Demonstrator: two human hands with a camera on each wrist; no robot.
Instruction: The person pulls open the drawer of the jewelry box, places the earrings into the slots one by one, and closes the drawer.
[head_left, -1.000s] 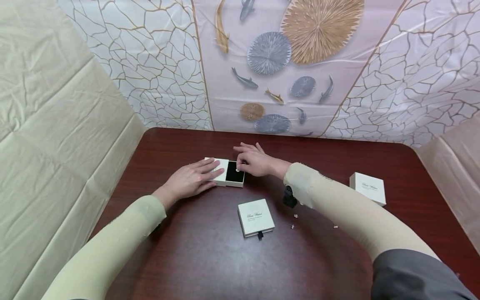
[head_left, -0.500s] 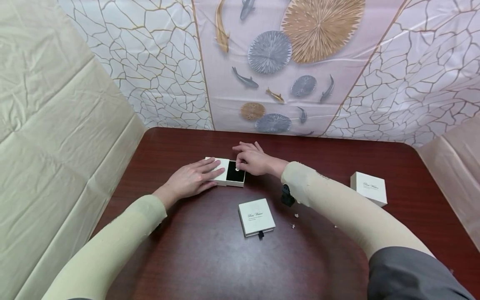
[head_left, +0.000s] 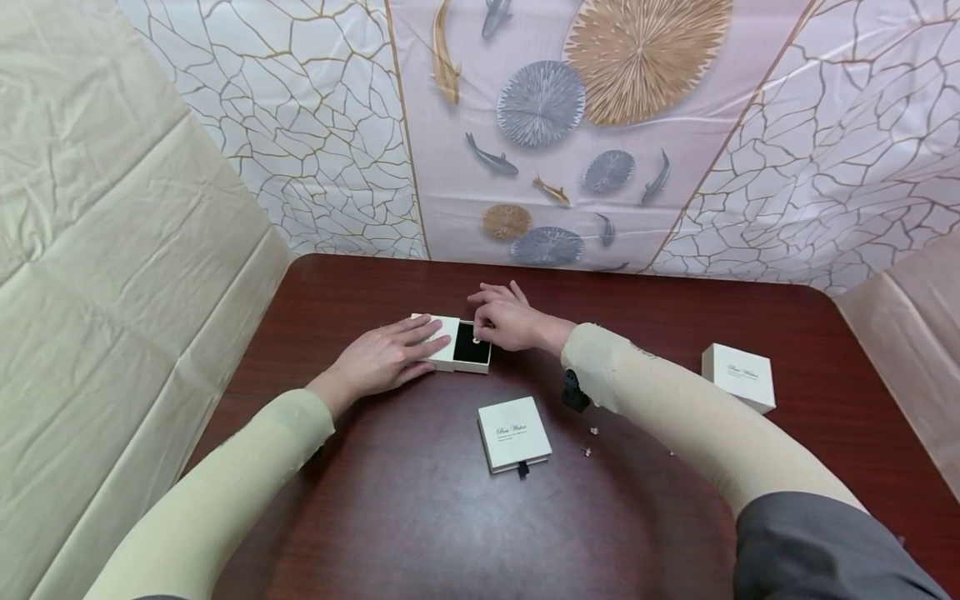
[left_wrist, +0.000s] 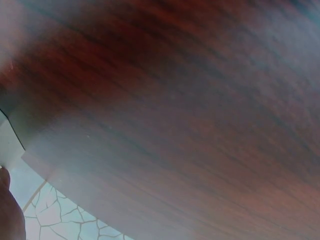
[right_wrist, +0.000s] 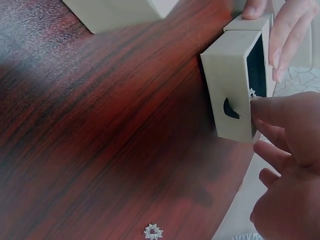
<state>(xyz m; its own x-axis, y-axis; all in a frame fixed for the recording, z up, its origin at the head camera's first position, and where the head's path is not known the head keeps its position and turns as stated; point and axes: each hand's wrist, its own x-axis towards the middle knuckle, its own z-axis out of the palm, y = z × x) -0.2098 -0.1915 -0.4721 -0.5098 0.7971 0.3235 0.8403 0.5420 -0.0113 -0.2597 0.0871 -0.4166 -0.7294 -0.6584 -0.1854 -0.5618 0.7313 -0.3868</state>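
Right hand [head_left: 512, 323] pinching a small stud [head_left: 476, 340] at the black lining of an open white box [head_left: 444, 358]

The right hand's grip is closed by thumb and fingertip on the flower-shaped stud, which sits at the drawer [head_left: 469, 354] slid partway out on the box's right side; the left hand [head_left: 384, 357] lies over the sleeve part with its grip released, fingers straight and touching the top. All this is toward the far side of the dark red bench [head_left: 397, 500]. Nearer the person rests a closed box [head_left: 513, 433] with printed lettering and a black tab [head_left: 522, 470]; another lettered box [head_left: 738, 375] stands well apart to the right, and loose studs [head_left: 594, 431] lie between those two
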